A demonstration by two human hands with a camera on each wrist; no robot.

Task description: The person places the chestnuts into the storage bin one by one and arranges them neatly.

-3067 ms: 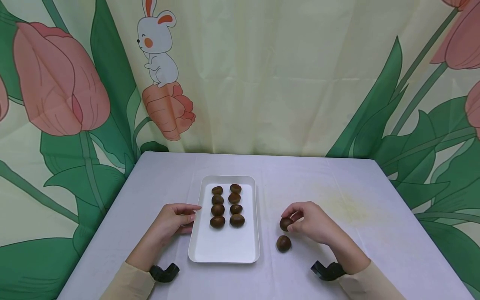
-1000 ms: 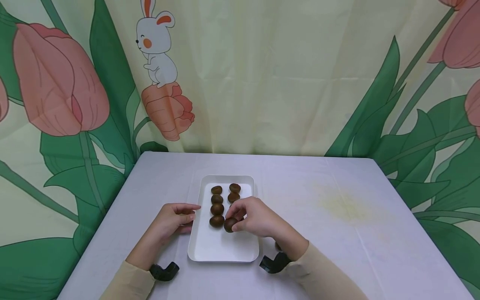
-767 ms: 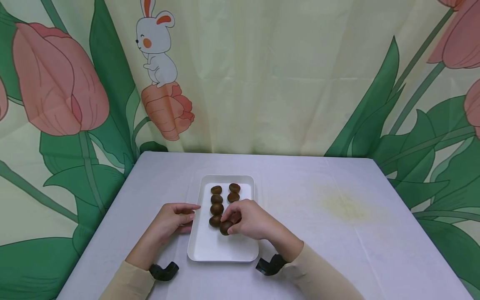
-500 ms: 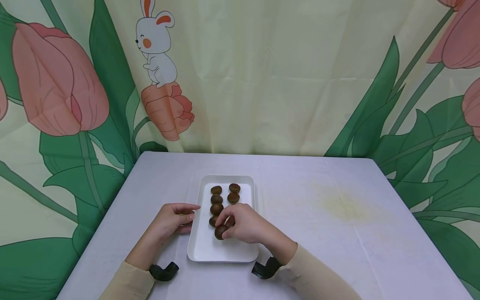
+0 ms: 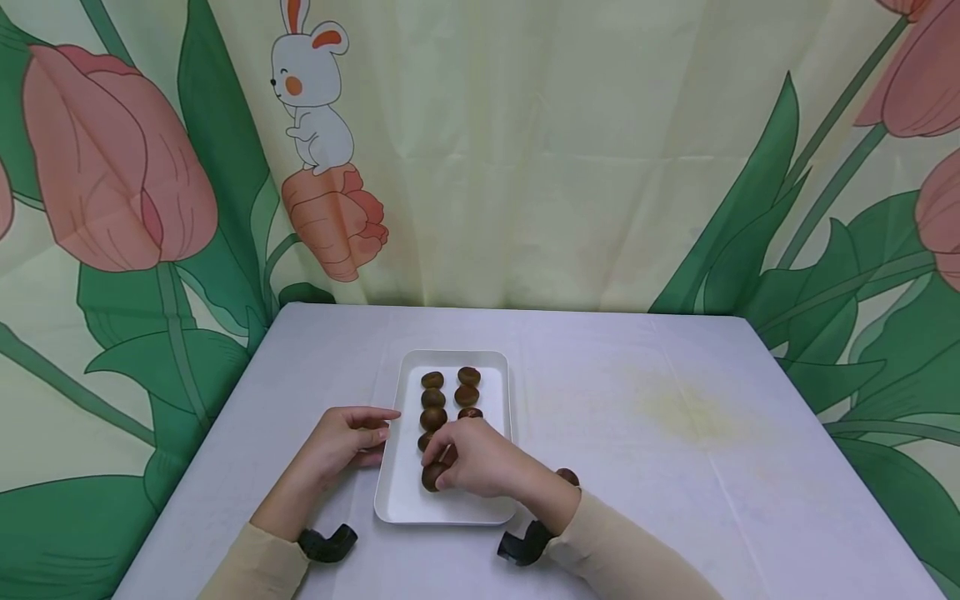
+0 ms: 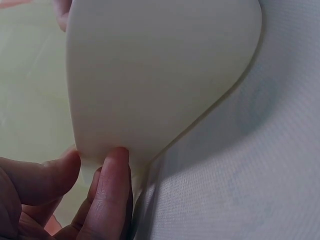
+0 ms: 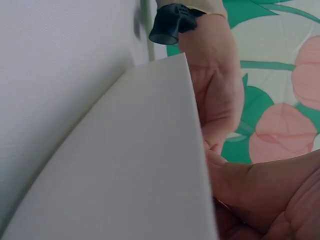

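In the head view, a white tray (image 5: 471,510) bears two columns of brown chestnuts; the left column's nearest chestnut (image 5: 425,442) is partly covered by fingers. My right hand (image 5: 476,458) pinches another chestnut (image 5: 432,477) between thumb and fingertips, low over the tray, just on the near side of the left column. Its fingers hide part of the right column. My left hand (image 5: 348,437) rests at the tray's left side, fingertips against the rim. The left wrist view shows these fingers (image 6: 107,195) touching the tray's outer wall (image 6: 160,75). In the right wrist view the tray wall hides the held chestnut.
One more chestnut (image 5: 567,477) lies on the white tablecloth (image 5: 645,358) right of the tray, partly behind the right forearm. Black wrist cameras (image 5: 328,544) sit on both wrists. Behind the table hangs a printed curtain (image 5: 510,167).
My right hand picked up a chestnut from the cloth at the right, carried it left over the tray, then moved it toward the near end of the left column. The left hand stayed put.
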